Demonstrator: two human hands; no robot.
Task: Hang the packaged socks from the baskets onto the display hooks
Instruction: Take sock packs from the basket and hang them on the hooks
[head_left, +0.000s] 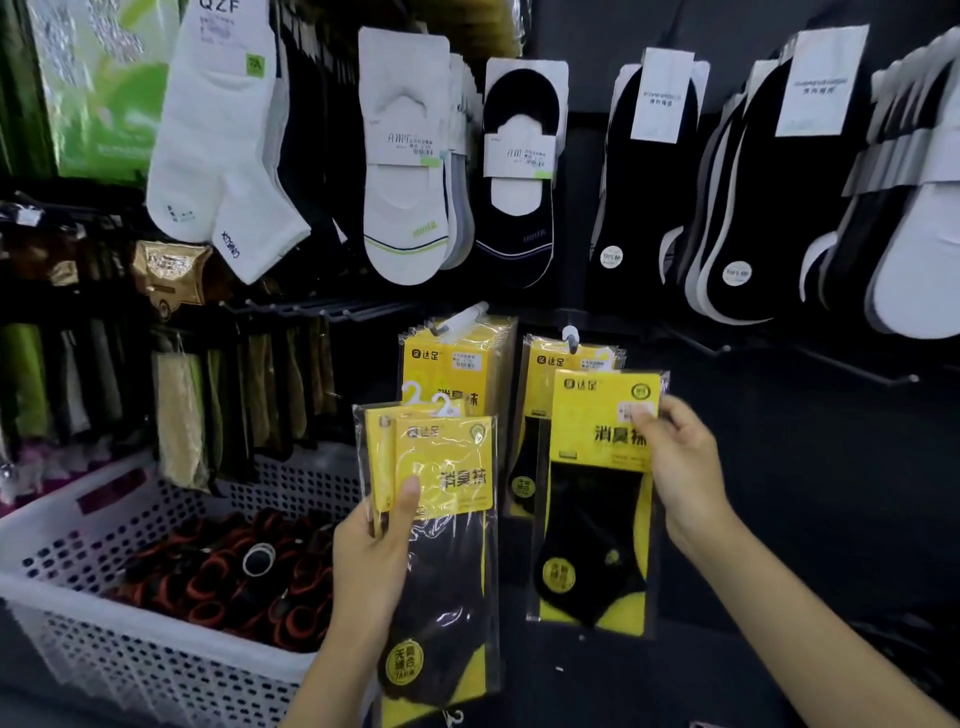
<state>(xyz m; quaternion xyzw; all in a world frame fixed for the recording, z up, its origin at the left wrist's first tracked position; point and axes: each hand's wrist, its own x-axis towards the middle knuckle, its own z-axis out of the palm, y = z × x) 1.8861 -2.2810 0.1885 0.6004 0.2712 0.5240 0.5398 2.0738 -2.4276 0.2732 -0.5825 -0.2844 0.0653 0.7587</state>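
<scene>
My left hand grips a small stack of yellow-and-black sock packs with white plastic hangers on top, held upright in front of the display. My right hand pinches the yellow card of a single sock pack at its upper right, just below a display hook. More of the same yellow packs hang on that hook behind it. A second bunch of yellow packs hangs on the hook to the left. Whether the right-hand pack's hanger is on the hook is hidden.
A white perforated basket at lower left holds several black-and-red rolled items. White and black socks hang in rows above. Bare hooks jut out at right. Dark stocking packs hang on the left wall.
</scene>
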